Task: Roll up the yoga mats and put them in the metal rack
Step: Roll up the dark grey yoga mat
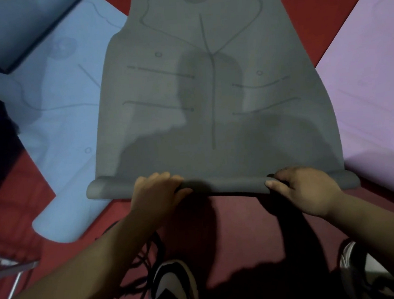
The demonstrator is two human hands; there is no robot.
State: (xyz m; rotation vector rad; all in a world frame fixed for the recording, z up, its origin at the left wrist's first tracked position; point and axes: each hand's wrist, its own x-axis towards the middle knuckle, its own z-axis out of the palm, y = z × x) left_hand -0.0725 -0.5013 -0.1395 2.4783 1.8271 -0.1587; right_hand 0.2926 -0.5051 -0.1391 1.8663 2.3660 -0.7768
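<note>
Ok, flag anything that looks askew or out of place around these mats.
The grey mat lies across the edge of the blue mat, and the two fan out at angles instead of lying parallel. Its rolled end, gripped by the left hand and right hand, looks even; no damage shows.

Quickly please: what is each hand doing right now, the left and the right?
Left hand: grips the rolled end of the grey mat.
Right hand: grips the same rolled end.
</note>
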